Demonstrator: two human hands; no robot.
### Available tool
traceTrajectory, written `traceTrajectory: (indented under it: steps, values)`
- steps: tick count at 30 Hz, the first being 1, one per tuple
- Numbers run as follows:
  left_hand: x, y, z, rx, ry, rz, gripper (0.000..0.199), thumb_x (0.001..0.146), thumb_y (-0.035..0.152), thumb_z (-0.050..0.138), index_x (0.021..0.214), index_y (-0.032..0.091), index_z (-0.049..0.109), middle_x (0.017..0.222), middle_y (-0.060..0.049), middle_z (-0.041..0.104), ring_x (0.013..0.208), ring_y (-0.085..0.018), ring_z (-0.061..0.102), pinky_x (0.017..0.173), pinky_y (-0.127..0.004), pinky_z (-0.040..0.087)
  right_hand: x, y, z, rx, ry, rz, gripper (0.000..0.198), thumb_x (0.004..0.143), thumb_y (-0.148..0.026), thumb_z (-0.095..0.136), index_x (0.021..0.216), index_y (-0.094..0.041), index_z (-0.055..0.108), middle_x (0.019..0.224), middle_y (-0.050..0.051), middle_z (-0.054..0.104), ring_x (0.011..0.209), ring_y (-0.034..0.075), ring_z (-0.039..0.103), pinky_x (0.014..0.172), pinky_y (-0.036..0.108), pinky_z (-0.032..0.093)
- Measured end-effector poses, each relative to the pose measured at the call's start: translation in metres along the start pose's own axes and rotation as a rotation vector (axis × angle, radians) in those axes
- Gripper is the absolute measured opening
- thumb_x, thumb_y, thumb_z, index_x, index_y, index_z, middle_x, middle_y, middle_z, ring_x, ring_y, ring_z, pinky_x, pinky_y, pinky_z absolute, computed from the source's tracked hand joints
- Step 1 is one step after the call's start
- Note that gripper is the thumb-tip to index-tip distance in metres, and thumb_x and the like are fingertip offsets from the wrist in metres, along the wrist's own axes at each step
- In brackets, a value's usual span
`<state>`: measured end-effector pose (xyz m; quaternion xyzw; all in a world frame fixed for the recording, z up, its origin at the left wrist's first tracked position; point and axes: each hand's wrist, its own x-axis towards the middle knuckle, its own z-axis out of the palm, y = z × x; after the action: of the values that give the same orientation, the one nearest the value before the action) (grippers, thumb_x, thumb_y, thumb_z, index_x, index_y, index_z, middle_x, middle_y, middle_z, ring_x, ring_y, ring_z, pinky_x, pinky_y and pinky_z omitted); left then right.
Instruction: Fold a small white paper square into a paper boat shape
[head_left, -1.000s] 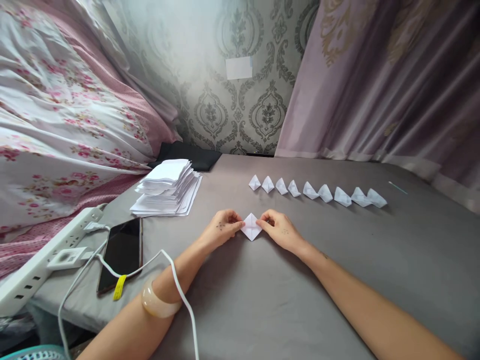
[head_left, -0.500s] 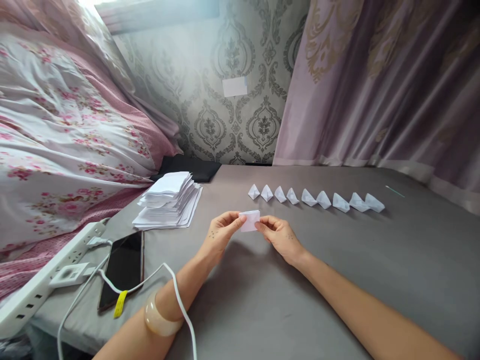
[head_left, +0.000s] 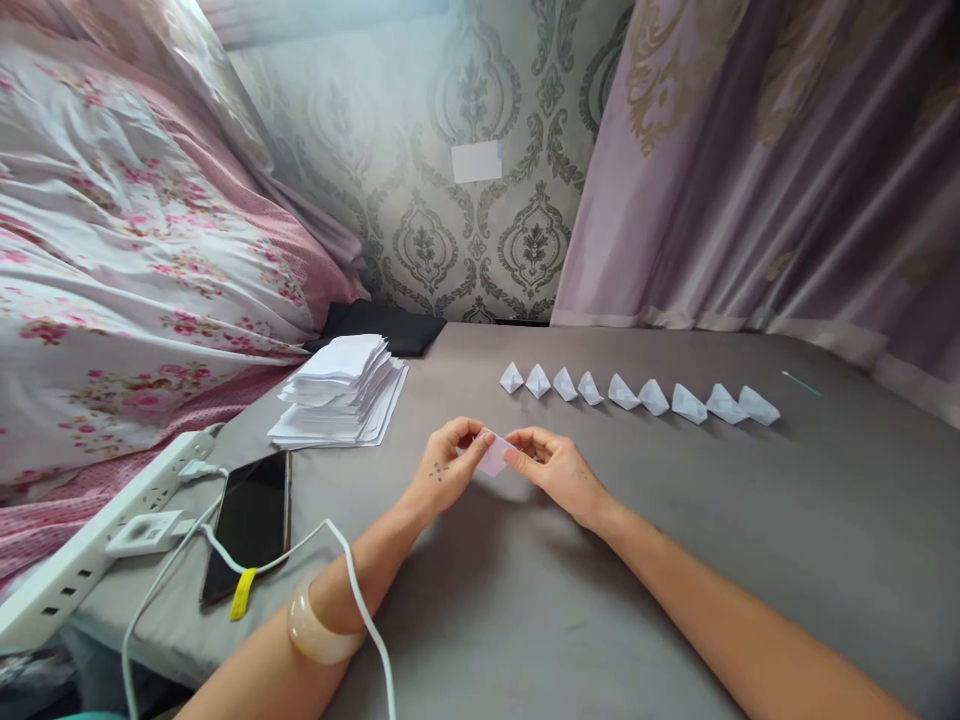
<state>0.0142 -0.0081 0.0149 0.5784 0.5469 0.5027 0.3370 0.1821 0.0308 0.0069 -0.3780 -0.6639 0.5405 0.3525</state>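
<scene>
Between my two hands is a small folded piece of white paper [head_left: 493, 457], held above the grey table and turned with a corner pointing down. My left hand [head_left: 448, 462] pinches its left side between thumb and fingers; a pale bangle [head_left: 319, 630] circles that wrist. On the right side, my right hand [head_left: 553, 470] grips the paper the same way. Beyond my hands stands a row of several small folded paper boats [head_left: 622, 392]. A stack of white paper [head_left: 341, 395] lies to the left. Fingers hide part of the folded paper's edges.
A dark phone [head_left: 251, 520] lies at the left beside a white power strip [head_left: 105, 540]. A white charging cable [head_left: 352, 580] loops over my left forearm. A black cloth [head_left: 382, 328] lies behind the stack, and a thin stick [head_left: 801, 383] at the far right.
The folded paper has been turned from lying level to tilted, a corner now pointing down. My hands have come closer together around it. The view has shifted slightly.
</scene>
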Motion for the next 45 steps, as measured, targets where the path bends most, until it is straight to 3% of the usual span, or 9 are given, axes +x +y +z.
traceTrajectory:
  steps: [5,9,12,18,24,30,34,38,45]
  values:
    - [-0.002,0.005,-0.002,0.151,-0.075,0.066,0.019,0.078,0.031,0.059,0.069,0.015,0.062,0.07,-0.001,0.057,0.073,-0.014,0.05,0.068,-0.025,0.037,-0.001,-0.001,0.0,-0.009,-0.046,0.03,0.026,0.074,-0.04,0.065,0.081,-0.016,0.067,0.078,0.003,0.066,0.071,0.014,0.057,0.069,0.027,0.043]
    - [-0.003,0.006,0.001,-0.102,-0.094,-0.147,0.025,0.073,0.038,0.065,0.067,0.014,0.062,0.064,-0.001,0.058,0.064,-0.013,0.05,0.06,-0.025,0.036,-0.003,-0.004,0.001,-0.023,-0.102,0.032,0.024,0.074,-0.04,0.064,0.079,-0.016,0.066,0.074,0.001,0.065,0.067,0.013,0.055,0.066,0.027,0.042]
    - [-0.003,0.006,0.004,-0.325,-0.088,-0.256,0.028,0.071,0.041,0.069,0.075,0.014,0.064,0.068,-0.001,0.062,0.064,-0.012,0.053,0.062,-0.024,0.038,-0.003,-0.006,0.002,0.021,-0.023,0.017,0.025,0.075,-0.042,0.062,0.078,-0.017,0.063,0.069,-0.001,0.06,0.062,0.011,0.051,0.062,0.026,0.04]
    - [-0.001,0.005,0.006,-0.442,-0.058,-0.288,0.032,0.061,0.033,0.079,0.083,0.015,0.065,0.086,-0.005,0.068,0.083,-0.016,0.059,0.079,-0.027,0.04,-0.001,0.0,0.009,0.248,0.146,0.078,0.032,0.071,-0.048,0.066,0.081,-0.017,0.061,0.062,-0.004,0.051,0.053,0.008,0.04,0.053,0.023,0.034]
    - [-0.002,0.003,0.007,-0.391,-0.064,-0.242,0.025,0.067,0.037,0.072,0.076,0.015,0.067,0.079,-0.004,0.068,0.076,-0.016,0.059,0.076,-0.028,0.04,-0.002,0.005,0.012,0.373,0.074,0.134,0.034,0.069,-0.047,0.068,0.085,-0.019,0.058,0.075,0.0,0.058,0.063,0.01,0.051,0.058,0.023,0.04]
    - [0.002,-0.002,0.001,0.042,0.013,0.018,0.018,0.073,0.034,0.066,0.07,0.017,0.068,0.071,0.0,0.056,0.068,-0.013,0.05,0.066,-0.025,0.038,0.003,0.004,-0.004,-0.079,0.152,-0.092,0.032,0.072,-0.038,0.067,0.098,-0.021,0.06,0.094,0.003,0.061,0.069,0.012,0.051,0.065,0.026,0.043]
    - [0.003,-0.01,-0.001,0.289,0.007,0.197,0.015,0.08,0.032,0.06,0.076,0.019,0.067,0.081,-0.003,0.057,0.078,-0.015,0.052,0.071,-0.026,0.039,0.004,0.007,-0.012,-0.384,0.095,-0.295,0.011,0.081,-0.032,0.059,0.083,-0.023,0.065,0.083,0.001,0.06,0.064,0.012,0.048,0.063,0.026,0.04]
    - [0.003,-0.015,-0.001,0.614,0.02,0.429,0.015,0.087,0.029,0.051,0.087,0.019,0.062,0.088,-0.005,0.061,0.084,-0.018,0.05,0.079,-0.031,0.037,0.002,0.01,-0.013,-0.636,0.124,-0.416,0.016,0.089,-0.029,0.05,0.085,-0.023,0.065,0.085,0.003,0.061,0.074,0.015,0.054,0.067,0.026,0.04]
    - [-0.001,-0.015,-0.004,1.011,-0.208,0.562,0.028,0.092,0.021,0.035,0.086,0.018,0.062,0.092,-0.009,0.06,0.084,-0.021,0.047,0.074,-0.034,0.034,-0.003,0.013,-0.012,-1.119,0.027,-0.558,0.03,0.093,-0.016,0.037,0.084,-0.02,0.065,0.088,0.007,0.063,0.082,0.018,0.053,0.075,0.03,0.036]
